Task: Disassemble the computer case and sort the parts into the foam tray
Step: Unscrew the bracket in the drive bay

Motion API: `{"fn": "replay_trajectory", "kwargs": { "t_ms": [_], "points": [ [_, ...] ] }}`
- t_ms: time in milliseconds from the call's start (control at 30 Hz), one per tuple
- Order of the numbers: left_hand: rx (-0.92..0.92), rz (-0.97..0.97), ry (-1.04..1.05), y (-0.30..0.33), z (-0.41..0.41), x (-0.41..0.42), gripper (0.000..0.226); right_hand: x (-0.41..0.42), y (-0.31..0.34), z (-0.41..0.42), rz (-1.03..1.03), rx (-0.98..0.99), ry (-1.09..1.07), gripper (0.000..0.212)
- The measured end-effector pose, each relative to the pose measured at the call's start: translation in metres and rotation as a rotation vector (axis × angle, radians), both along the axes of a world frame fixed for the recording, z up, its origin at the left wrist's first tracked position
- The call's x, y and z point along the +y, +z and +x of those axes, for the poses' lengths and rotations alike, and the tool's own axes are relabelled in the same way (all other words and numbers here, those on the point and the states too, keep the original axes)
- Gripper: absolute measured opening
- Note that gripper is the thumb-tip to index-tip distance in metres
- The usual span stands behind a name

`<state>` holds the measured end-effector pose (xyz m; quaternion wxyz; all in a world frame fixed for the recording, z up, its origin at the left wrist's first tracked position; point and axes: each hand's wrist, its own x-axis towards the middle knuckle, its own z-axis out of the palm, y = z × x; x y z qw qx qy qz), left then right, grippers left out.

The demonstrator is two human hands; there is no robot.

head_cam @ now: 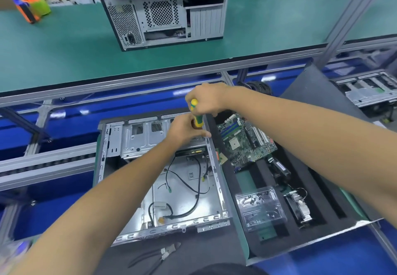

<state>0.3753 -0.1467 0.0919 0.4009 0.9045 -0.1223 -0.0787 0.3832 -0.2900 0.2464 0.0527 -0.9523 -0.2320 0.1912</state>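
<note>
An opened computer case (129,146) lies flat before me, its metal floor crossed by loose black cables (193,191). At its far right corner my right hand (206,99) grips the top of a yellow-green screwdriver (197,113) held upright. My left hand (185,131) pinches the lower part of the same handle; the tip is hidden behind it. To the right lies the black foam tray (318,189), holding a green motherboard (247,141), a clear plastic box (261,208) and a cooler with fan (298,206).
A second, closed computer case (165,12) stands on the green upper shelf (64,55), with an orange-green tool (32,8) at its far left. Black pliers (159,255) lie on the mat in front of the open case. Another metal chassis (369,90) sits far right.
</note>
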Motion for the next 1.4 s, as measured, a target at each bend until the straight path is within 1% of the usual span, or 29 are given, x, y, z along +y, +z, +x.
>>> {"fn": "replay_trajectory", "kwargs": {
  "t_ms": [33,67,133,200,233,300,367,433,567,633,733,800,867,1000,1133,1200,1300,1400],
  "points": [
    [0.0,0.024,-0.065,0.002,0.002,0.004,0.049,0.002,0.003,0.001,-0.019,0.027,0.01,0.012],
    [-0.008,0.052,-0.145,0.004,0.004,0.007,0.04,0.003,0.007,0.002,-0.039,0.033,0.045,0.021],
    [-0.049,0.141,-0.27,0.006,0.007,0.014,0.029,0.004,0.009,0.003,-0.083,-0.001,0.127,0.031],
    [-0.104,0.253,-0.312,0.006,0.007,0.017,0.02,0.003,0.006,0.005,-0.075,-0.018,0.175,0.032],
    [-0.129,0.292,-0.322,0.005,0.006,0.018,0.013,0.003,0.004,0.004,-0.053,-0.023,0.18,0.028],
    [-0.176,0.362,-0.349,0.003,0.005,0.018,0.007,0.001,-0.002,0.004,0.011,-0.061,0.187,0.018],
    [-0.227,0.434,-0.41,0.003,0.004,0.016,0.006,-0.003,-0.009,0.005,0.062,-0.106,0.176,0.014],
    [-0.24,0.481,-0.444,0.008,0.003,0.013,0.007,-0.005,-0.011,0.003,0.09,-0.131,0.157,0.015],
    [-0.217,0.543,-0.468,0.015,0.004,0.006,0.021,-0.005,-0.01,0.001,0.093,-0.175,0.134,0.017],
    [-0.215,0.567,-0.487,0.017,0.007,0.002,0.032,-0.007,-0.009,0.001,0.105,-0.185,0.12,0.016],
    [-0.182,0.611,-0.481,0.019,0.006,-0.002,0.027,-0.009,-0.007,0.0,0.107,-0.174,0.107,0.016],
    [-0.19,0.631,-0.479,0.022,0.004,-0.004,0.024,-0.01,-0.006,-0.001,0.104,-0.173,0.095,0.015],
    [-0.178,0.635,-0.475,0.023,0.003,-0.005,0.015,-0.011,-0.006,-0.001,0.113,-0.169,0.086,0.015],
    [-0.185,0.589,-0.474,0.019,0.0,-0.006,0.021,-0.014,-0.004,-0.003,0.129,-0.163,0.073,0.015],
    [-0.175,0.561,-0.479,0.016,0.001,-0.004,0.011,-0.016,-0.003,-0.003,0.139,-0.153,0.05,0.015],
    [-0.173,0.52,-0.473,0.015,0.002,-0.002,0.012,-0.017,-0.004,-0.003,0.143,-0.155,0.041,0.016],
    [-0.137,0.446,-0.478,0.016,0.005,0.006,0.008,-0.018,-0.005,-0.004,0.144,-0.152,0.027,0.016],
    [-0.129,0.377,-0.458,0.017,0.01,0.016,0.012,-0.02,-0.005,-0.005,0.145,-0.138,0.023,0.015]
  ]
}}
